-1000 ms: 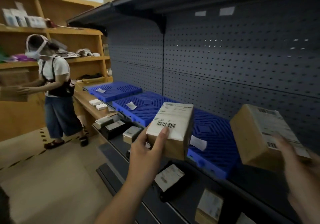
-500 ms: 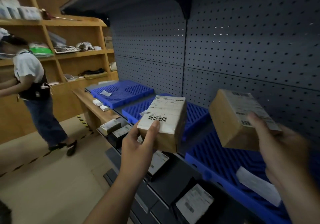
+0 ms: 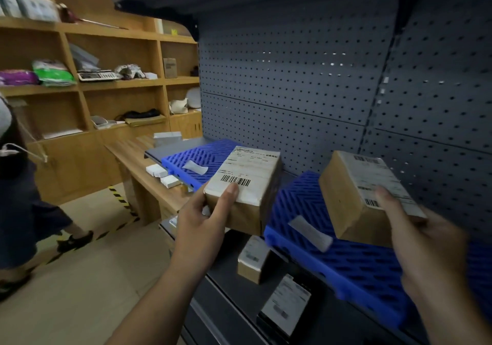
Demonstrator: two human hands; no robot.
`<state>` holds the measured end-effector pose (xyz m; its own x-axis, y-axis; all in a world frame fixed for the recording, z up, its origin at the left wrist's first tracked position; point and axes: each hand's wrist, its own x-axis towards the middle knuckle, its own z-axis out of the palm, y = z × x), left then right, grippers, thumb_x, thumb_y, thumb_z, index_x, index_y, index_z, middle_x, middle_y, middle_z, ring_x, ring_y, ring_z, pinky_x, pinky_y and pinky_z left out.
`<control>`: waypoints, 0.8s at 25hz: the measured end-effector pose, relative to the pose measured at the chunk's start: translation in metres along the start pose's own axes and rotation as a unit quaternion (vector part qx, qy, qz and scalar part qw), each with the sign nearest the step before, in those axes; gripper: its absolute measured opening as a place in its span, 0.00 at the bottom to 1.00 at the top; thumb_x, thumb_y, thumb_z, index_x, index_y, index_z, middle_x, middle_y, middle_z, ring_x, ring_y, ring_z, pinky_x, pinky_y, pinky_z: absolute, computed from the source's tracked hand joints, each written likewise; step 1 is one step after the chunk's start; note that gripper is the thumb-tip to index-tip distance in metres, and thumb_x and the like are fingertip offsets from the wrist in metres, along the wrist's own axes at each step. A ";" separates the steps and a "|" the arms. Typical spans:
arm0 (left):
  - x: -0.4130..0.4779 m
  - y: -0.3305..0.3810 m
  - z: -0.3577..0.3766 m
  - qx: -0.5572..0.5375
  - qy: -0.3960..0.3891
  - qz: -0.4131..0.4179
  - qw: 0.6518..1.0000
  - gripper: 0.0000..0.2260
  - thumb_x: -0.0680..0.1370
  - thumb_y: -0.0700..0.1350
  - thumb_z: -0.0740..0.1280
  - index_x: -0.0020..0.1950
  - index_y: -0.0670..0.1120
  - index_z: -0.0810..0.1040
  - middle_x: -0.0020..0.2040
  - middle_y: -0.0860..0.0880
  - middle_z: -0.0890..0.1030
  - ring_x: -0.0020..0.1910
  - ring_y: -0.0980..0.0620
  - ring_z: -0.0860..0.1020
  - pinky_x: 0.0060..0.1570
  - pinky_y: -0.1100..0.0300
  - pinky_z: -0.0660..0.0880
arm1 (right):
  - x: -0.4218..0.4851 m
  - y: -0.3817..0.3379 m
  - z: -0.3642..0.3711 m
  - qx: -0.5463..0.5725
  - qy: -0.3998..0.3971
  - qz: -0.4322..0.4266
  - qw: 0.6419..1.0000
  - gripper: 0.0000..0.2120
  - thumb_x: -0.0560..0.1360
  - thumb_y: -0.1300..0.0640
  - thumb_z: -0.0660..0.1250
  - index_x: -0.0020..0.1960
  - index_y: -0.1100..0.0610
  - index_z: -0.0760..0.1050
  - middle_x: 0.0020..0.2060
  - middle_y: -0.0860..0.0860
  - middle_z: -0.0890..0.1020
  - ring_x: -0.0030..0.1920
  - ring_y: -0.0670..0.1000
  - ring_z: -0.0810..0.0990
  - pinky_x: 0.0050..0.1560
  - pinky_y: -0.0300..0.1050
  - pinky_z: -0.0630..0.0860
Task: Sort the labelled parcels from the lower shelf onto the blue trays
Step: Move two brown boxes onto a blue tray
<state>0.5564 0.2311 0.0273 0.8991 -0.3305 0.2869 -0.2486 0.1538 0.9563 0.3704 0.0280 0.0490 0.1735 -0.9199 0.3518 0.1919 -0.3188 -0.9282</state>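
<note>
Barcode parcel: brown card with a white label on its top face, held in the air in your left hand. Your thumb presses the label's near edge just below the barcode, and your fingers are curled under the box. It hangs in front of the gap between the two trays, touching neither. Second parcel: same brown card, label tilted up and to the right, gripped at its near end by your right hand with the thumb lying on the label. It sits over the near blue tray; you cannot tell whether its lower edge touches the tray. A white paper slip lies on that tray's near-left corner. The far blue tray carries a slip of its own. On the lower shelf below stand a small brown parcel and, nearer you, a black parcel with a white label facing up. Grey pegboard backs the rack. To the left, a wooden bench holds small white boxes, with wooden shelving behind it. Another person stands at the left edge, blurred.
</note>
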 end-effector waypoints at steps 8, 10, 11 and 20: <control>0.147 -0.035 -0.049 0.023 -0.029 0.008 0.999 0.16 0.77 0.60 0.71 0.51 0.48 0.86 0.47 0.55 0.89 0.50 0.56 0.86 0.51 0.55 0.80 | 0.028 0.030 0.139 -0.009 -0.020 0.018 1.000 0.05 0.68 0.38 0.78 0.42 0.31 0.84 0.40 0.34 0.87 0.42 0.35 0.85 0.34 0.29 0.78; 0.179 -0.040 -0.050 0.024 -0.029 0.016 0.999 0.15 0.78 0.59 0.70 0.52 0.48 0.86 0.47 0.54 0.89 0.50 0.56 0.86 0.50 0.55 0.79 | 0.042 0.036 0.168 -0.013 -0.025 0.025 0.999 0.04 0.67 0.38 0.79 0.41 0.33 0.85 0.40 0.36 0.87 0.41 0.37 0.86 0.34 0.29 0.78; 0.195 -0.041 -0.051 0.020 -0.033 0.020 0.999 0.15 0.78 0.58 0.70 0.53 0.49 0.86 0.48 0.54 0.89 0.50 0.56 0.86 0.51 0.55 0.79 | 0.049 0.038 0.182 -0.012 -0.025 0.025 0.999 0.05 0.68 0.39 0.79 0.41 0.36 0.86 0.39 0.37 0.87 0.41 0.38 0.86 0.34 0.31 0.79; 0.333 -0.086 -0.080 0.020 -0.123 0.015 0.992 0.15 0.78 0.62 0.70 0.53 0.53 0.87 0.50 0.52 0.89 0.53 0.52 0.86 0.61 0.40 0.80 | 0.066 0.057 0.302 -0.045 0.067 0.037 0.996 0.13 0.67 0.37 0.78 0.42 0.45 0.83 0.36 0.31 0.85 0.38 0.33 0.84 0.30 0.26 0.75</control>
<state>0.9059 0.1824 0.0357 0.7778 -0.5439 0.3148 -0.2916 0.1314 0.9475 0.6840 0.0185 0.0558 0.0520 -0.9617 0.2691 0.0942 -0.2635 -0.9600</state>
